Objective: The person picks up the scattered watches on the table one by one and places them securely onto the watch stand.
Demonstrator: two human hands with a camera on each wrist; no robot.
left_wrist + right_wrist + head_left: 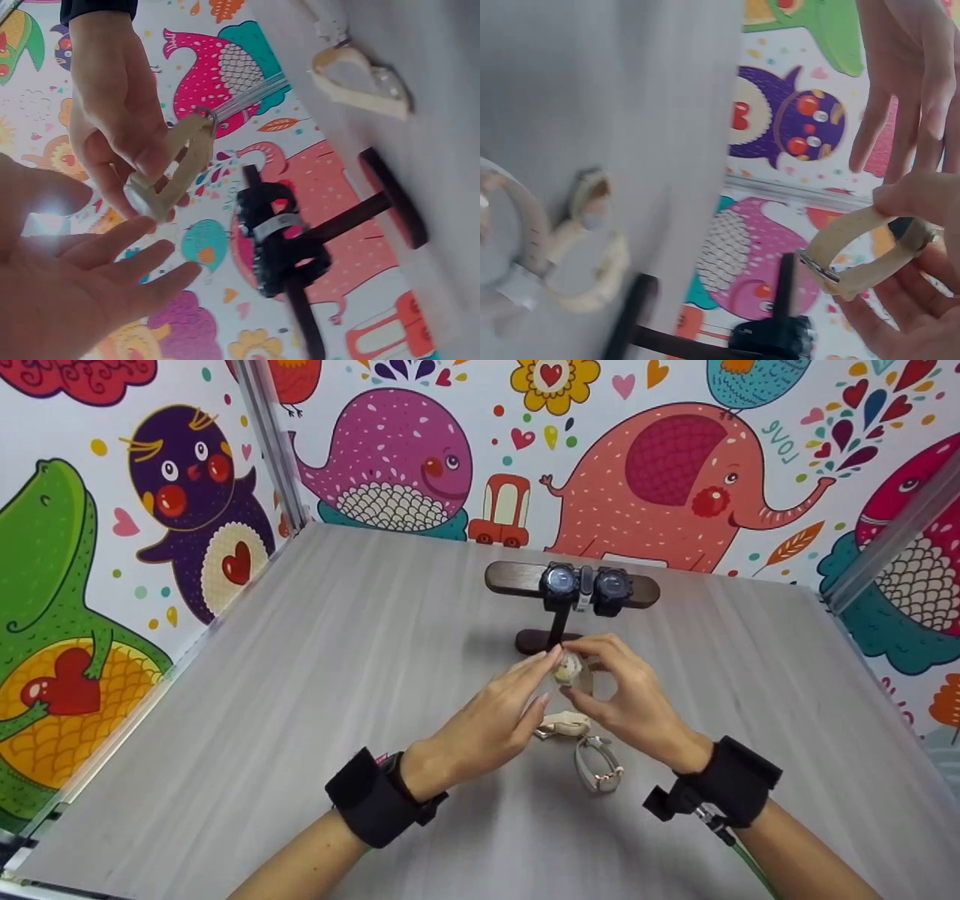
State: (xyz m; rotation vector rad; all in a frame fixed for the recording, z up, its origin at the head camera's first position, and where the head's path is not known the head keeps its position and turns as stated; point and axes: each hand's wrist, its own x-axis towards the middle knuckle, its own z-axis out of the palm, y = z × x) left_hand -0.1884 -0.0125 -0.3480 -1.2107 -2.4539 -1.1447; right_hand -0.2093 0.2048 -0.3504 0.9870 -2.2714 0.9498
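Note:
My right hand (pixel 637 697) pinches a cream-strapped watch (pixel 568 669) between thumb and fingers, above the table. In the right wrist view its strap (pixel 847 232) forms a closed loop with a metal buckle, and the dial faces away. Straight fingers of my left hand (pixel 487 720) lie against the watch's left edge; the left wrist view shows them spread, fingertips right at the case. Below the hands, a second cream watch (pixel 564 724) and a pale grey-beige watch (pixel 598 769) lie on the table, each strap looped.
Just behind the hands stands a dark wooden watch stand (pixel 514 577) with a round base. Two black watches (pixel 560 581) hang on its bar, with a slim pale-banded one (pixel 585 585) between them. Cartoon-printed walls enclose the grey table (pixel 337 622).

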